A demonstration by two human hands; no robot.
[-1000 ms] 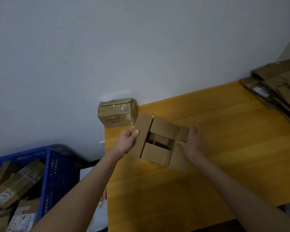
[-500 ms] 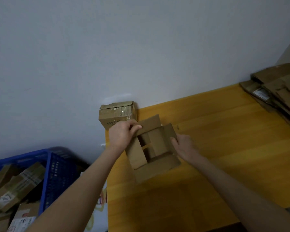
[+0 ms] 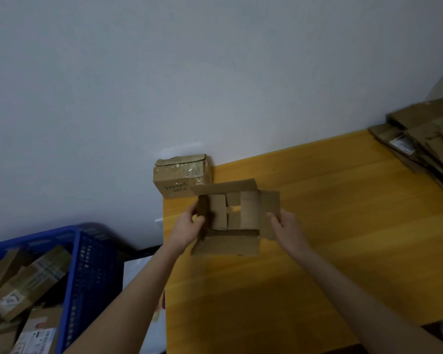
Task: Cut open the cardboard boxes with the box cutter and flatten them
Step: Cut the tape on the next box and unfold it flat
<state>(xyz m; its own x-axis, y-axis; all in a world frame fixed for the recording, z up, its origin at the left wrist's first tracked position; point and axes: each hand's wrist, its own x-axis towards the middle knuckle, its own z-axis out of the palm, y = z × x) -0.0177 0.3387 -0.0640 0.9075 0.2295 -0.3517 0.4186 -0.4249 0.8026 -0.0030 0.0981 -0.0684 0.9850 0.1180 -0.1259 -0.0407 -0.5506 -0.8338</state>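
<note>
At frame centre the box (image 3: 230,215) had turned square on the table (image 3: 343,226) since half a second before, its flaps splayed. The left hand (image 3: 188,226) gripped its left wall and the right hand (image 3: 285,226) pinched the right flap. It looked ready to be pressed flat. The taped box (image 3: 182,175) sat uncut just behind it.

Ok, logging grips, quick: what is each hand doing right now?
Left hand: grips the opened box's left flap.
Right hand: pinches its right flap.
</note>
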